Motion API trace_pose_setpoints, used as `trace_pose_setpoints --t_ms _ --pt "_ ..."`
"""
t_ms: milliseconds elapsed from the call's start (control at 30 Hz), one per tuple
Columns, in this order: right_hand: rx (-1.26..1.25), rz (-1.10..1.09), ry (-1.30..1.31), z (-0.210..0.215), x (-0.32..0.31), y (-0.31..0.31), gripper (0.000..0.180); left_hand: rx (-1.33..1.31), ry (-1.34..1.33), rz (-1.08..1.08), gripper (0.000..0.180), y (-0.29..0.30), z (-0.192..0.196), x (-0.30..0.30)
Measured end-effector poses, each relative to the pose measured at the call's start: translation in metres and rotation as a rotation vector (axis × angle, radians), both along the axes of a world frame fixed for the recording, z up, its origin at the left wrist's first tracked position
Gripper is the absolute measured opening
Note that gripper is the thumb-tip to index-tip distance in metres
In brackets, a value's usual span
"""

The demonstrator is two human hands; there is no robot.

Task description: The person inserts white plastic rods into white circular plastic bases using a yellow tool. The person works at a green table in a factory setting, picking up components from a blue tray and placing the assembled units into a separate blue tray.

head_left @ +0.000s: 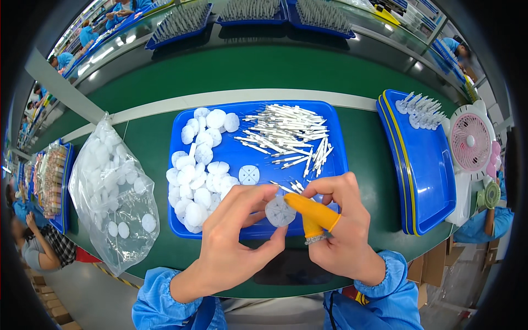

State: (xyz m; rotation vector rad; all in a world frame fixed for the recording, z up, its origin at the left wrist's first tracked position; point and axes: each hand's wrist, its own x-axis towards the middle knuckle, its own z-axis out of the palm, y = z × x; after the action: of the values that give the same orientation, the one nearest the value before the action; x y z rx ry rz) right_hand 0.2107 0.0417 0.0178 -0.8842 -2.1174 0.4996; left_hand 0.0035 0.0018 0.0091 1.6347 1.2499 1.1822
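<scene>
From the head view, both hands meet just below the near edge of the blue tray (341, 165) on the green worktop (154, 143). The left hand (231, 247) has its fingers closed lightly on a small round white disc (280, 212), thumb beneath and forefinger at its left edge, holding it face-up. The right hand (344, 231) has its fingers curled in, the thumb in an orange finger cot (311, 214) pressing on the disc's right edge; whether it also grips one of the thin white sticks I cannot tell.

Inside the tray, a heap of loose white discs (195, 176) fills the left part and a pile of white sticks (286, 135) the upper right. Left of the tray lies a clear bag of discs (113, 187); right of it, a stack of blue trays (423, 165) and a small pink fan (472, 144).

To do this well, I judge the disc should be kept level and pinched only at its rim, leaving the centre clear, with the cotted thumb steadying rather than bending it.
</scene>
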Motion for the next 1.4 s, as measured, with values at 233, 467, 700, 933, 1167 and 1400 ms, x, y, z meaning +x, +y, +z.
trace_pose_setpoints --t_ms 233,467,700,933,1167,1400 --pt "-0.051 -0.037 0.002 -0.001 0.004 -0.005 0.05 0.031 -0.049 0.058 0.06 0.002 -0.004 0.001" --pt "-0.001 0.013 -0.02 0.005 0.0 -0.006 0.046 -0.01 0.068 -0.025 0.065 -0.003 0.005 -0.001" --pt "-0.033 -0.006 -0.006 -0.003 0.001 -0.004 0.041 -0.007 0.08 -0.022 0.065 -0.002 0.003 0.001" --pt "-0.041 0.036 -0.084 -0.002 -0.002 -0.004 0.044 -0.018 0.089 -0.026 0.065 -0.001 0.001 0.002" --pt "-0.058 0.03 -0.001 -0.004 0.0 -0.003 0.044 -0.053 0.034 -0.012 0.066 -0.002 0.0 0.001" --pt "-0.087 0.083 -0.005 -0.002 0.003 -0.01 0.044 -0.074 0.073 -0.018 0.068 -0.002 0.004 0.0"
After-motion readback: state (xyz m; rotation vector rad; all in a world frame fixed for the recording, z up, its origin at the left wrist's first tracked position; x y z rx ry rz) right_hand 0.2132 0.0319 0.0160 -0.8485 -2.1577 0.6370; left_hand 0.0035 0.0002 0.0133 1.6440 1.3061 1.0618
